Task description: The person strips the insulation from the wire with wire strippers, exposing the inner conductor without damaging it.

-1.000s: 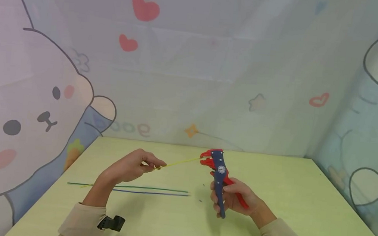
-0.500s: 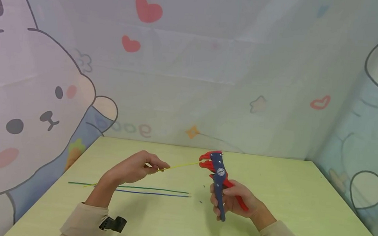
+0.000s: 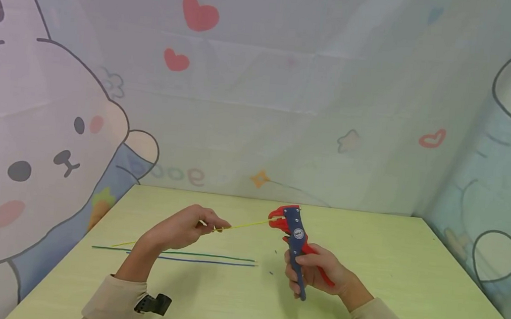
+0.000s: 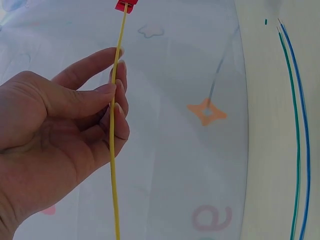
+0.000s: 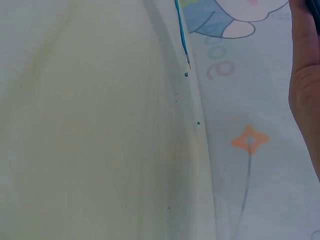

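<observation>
My left hand [image 3: 185, 228] pinches a yellow wire [image 4: 115, 150] between thumb and fingers, above the table. One end of the wire reaches the red jaws of a wire stripper [image 3: 298, 234]; its tail shows beyond my left wrist. My right hand [image 3: 318, 271] grips the stripper by its blue and red handles, with the head pointing up and left. In the left wrist view only the red tip of the stripper [image 4: 126, 6] shows at the top. The right wrist view catches just the edge of my right hand [image 5: 305, 75].
A green wire [image 3: 210, 255] and a blue wire [image 3: 205, 261] lie side by side on the pale table [image 3: 388, 262], their right ends bared. Small insulation scraps [image 3: 271, 273] lie right of them. A printed cloth backdrop [image 3: 261, 89] hangs behind the table.
The stripper and right hand have sunk slightly, and the left hand has shifted a little right. The yellow wire's tail has risen in the last half second. Both grips stay the same.
</observation>
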### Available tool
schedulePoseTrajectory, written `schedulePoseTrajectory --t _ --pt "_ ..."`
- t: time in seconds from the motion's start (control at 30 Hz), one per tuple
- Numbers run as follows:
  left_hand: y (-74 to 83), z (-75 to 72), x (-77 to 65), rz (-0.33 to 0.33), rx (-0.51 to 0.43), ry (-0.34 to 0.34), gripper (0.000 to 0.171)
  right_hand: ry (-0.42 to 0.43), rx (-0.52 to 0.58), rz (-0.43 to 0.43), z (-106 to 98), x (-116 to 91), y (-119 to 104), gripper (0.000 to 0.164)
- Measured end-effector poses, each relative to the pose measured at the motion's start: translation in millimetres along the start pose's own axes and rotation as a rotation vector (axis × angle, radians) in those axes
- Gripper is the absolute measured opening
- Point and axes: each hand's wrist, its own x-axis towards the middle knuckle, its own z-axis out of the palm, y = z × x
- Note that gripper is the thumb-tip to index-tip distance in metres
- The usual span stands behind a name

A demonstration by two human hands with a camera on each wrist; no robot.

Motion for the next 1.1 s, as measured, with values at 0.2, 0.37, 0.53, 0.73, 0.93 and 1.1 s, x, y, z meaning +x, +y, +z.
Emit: schedulePoseTrajectory --t 0.2,0.37,0.53,0.73,0.93,1.1 --pt "1.4 0.4 -0.2 -0.004 0.013 0.029 0.039 0.051 -0.079 -0.031 3.6 3.1 2.2 0.025" --pt "2.3 1.1 1.1 -0.015 0.010 0.070 0.036 0.062 -0.084 -0.046 6.0 5.4 1.7 0.024" --pt "2.8 3.5 1.6 -0.034 -0.009 0.089 0.034 0.082 -0.108 -0.072 9.3 7.5 2.3 0.025" --pt "3.4 7.4 3.9 -0.060 -0.029 0.096 0.032 0.190 -0.125 -0.121 10.2 9.3 5.3 0.026" --pt "-0.2 7.2 4.1 -0.064 -0.034 0.084 0.032 0.210 -0.119 -0.107 6.3 6.8 3.9 0.023" --pt "-8.5 -0.9 -3.7 -0.090 -0.033 0.096 0.031 0.099 -0.061 -0.082 4.1 3.6 2.0 0.027"
